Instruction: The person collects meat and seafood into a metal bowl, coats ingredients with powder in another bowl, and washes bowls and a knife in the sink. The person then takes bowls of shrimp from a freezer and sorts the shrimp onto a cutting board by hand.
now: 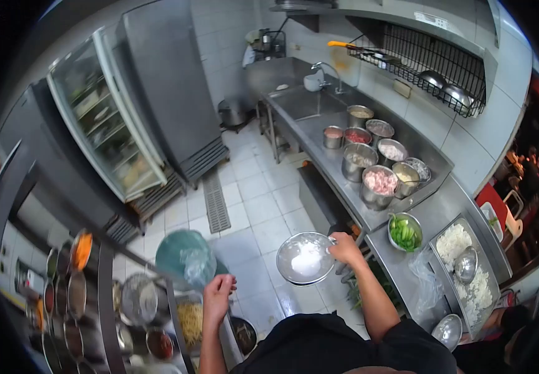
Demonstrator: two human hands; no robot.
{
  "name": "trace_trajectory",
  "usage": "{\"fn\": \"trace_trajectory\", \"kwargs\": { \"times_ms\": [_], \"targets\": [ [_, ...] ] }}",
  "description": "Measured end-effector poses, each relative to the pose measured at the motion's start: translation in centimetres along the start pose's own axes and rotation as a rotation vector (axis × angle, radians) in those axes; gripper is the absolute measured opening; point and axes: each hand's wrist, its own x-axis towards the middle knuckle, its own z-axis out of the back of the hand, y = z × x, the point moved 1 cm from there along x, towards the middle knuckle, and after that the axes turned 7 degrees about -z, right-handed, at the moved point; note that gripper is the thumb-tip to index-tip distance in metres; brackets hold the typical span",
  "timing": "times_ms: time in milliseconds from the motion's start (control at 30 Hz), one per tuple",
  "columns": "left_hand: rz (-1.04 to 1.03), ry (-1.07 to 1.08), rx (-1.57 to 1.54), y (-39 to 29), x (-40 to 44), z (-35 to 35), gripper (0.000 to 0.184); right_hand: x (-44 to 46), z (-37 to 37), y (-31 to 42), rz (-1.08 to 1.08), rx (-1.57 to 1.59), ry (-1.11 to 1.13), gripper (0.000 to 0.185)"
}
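Observation:
My right hand [345,249] grips the edge of a round, shallow metal bowl [285,265] and holds it over the tiled floor. A bright white patch [307,262] shows in the bowl; I cannot tell if it is powder or partly glare. My left hand [218,299] is closed, fingers curled, and nothing shows in it. Just beyond it stands a green bin [173,249] with a crumpled clear plastic bag [198,267] at its opening. Below that hand, at its left, sits a container of yellowish strips [189,321].
On the right, a steel counter [310,121] carries several metal pots [378,186], a bowl of green vegetables [404,232] and a tray of white rice [453,240]. A rack of containers [104,311] stands lower left. Tall fridges [170,75] line the back left. Part of another person [506,330] shows lower right.

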Motion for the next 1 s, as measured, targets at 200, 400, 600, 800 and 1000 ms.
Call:
{"fn": "trace_trajectory", "kwargs": {
  "times_ms": [200,400,600,800,1000],
  "targets": [
    [-0.031,0.172,0.159,8.8,23.4,-2.7,0.035,8.8,2.8,-0.7,-0.117,0.075,-0.144,0.031],
    [-0.003,0.699,1.287,34.9,30.4,8.8,0.042,22.0,4.2,2.2,-0.234,0.206,-0.086,0.03],
    [0.054,0.555,0.969,37.2,16.4,16.9,0.019,41.0,2.0,6.7,0.043,0.215,-0.227,0.031],
    [0.88,0.329,0.698,34.5,18.8,12.9,0.019,62.0,0.1,9.6,-0.025,0.495,-0.178,0.029],
    [0.427,0.807,1.08,36.2,40.0,15.2,0.02,79.4,1.0,10.7,-0.299,0.529,-0.446,0.031]
  ]
}}
